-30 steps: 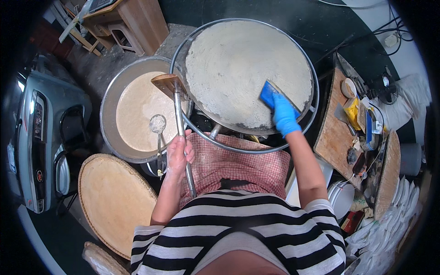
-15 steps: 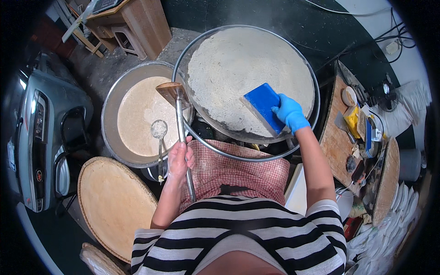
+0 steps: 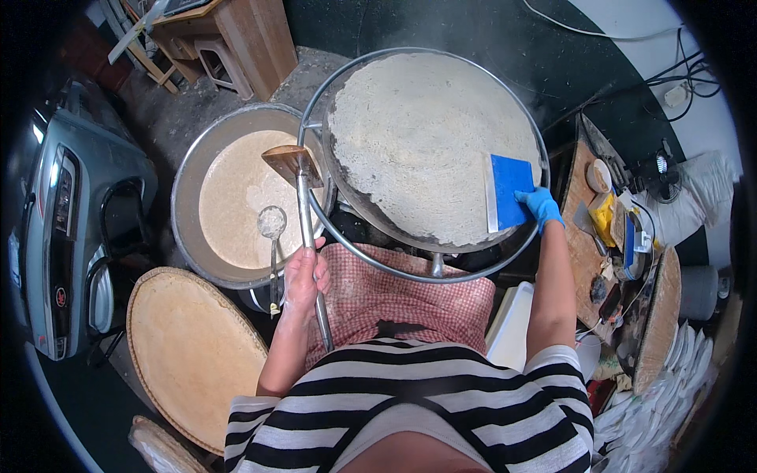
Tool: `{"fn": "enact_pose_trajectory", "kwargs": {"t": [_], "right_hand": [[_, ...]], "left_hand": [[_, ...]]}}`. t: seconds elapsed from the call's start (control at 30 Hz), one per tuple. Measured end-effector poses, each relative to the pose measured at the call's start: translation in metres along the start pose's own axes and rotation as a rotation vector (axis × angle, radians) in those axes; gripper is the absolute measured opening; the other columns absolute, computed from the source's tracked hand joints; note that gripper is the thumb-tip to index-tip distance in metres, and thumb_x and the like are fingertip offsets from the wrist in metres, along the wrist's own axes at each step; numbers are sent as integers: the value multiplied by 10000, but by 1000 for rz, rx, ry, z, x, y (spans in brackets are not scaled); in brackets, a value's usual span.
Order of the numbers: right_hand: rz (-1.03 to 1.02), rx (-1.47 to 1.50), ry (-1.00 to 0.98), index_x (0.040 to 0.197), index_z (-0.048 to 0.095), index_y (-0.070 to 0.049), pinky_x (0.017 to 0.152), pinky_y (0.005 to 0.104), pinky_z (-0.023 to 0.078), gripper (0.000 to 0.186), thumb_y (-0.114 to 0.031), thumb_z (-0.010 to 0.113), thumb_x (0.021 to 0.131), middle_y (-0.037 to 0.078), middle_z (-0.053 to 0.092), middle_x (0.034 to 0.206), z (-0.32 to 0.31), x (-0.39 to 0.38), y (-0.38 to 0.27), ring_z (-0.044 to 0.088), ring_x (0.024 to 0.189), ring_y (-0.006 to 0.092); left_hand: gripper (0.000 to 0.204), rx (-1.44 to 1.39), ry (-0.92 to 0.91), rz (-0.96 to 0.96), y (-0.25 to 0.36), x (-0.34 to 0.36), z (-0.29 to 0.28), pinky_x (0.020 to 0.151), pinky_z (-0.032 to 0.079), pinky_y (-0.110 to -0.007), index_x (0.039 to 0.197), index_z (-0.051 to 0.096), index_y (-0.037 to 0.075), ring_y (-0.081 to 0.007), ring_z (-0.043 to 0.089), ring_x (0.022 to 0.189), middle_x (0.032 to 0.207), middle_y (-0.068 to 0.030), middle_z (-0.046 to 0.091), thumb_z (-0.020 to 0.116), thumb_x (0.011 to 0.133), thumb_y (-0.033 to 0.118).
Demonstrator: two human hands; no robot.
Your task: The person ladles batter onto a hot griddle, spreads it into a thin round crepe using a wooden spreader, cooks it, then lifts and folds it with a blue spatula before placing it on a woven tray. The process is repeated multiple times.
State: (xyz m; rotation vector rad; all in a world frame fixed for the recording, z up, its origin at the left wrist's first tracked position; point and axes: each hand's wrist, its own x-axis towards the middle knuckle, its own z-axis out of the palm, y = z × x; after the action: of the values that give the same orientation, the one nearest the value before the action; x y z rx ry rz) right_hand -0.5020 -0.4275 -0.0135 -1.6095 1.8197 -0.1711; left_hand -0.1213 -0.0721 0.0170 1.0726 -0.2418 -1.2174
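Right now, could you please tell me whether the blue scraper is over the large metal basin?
No, the blue scraper is over the round griddle, right of the large metal basin.

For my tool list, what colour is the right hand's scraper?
The scraper is blue with a pale edge, clearest in the head view.

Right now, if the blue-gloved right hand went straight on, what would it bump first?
Past its rectangular blue scraper, the hand probably meets the pale layer on the round dark griddle; depth is unclear.
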Motion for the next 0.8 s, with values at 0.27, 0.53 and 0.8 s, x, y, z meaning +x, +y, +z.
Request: {"fn": "enact_pose_trajectory", "kwargs": {"t": [0.27,0.53,0.8], "right_hand": [[-191,101,284,905,595,12,677,364,488,292,-166,681,690,158,643,830,-41,-31,-8,620,698,268],[-633,-257,388,989,562,-52,795,435,446,206,-78,469,807,224,586,965,30,-39,-39,559,902,386],[-817,-384,269,1100,543,-43,849,409,437,328,-1,445,790,201,569,1053,90,-109,-36,555,963,347]], "left_hand": [[333,35,69,-5,4,-5,4,375,296,-187,1129,471,15,-49,348,425,585,25,387,395,951,286],[322,38,24,4,-1,-8,9,374,297,-181,1135,473,19,-51,350,424,585,25,389,386,955,271],[322,55,-12,-27,-4,-7,19,367,297,-200,1126,486,39,-59,346,424,594,23,383,416,943,294]]}}
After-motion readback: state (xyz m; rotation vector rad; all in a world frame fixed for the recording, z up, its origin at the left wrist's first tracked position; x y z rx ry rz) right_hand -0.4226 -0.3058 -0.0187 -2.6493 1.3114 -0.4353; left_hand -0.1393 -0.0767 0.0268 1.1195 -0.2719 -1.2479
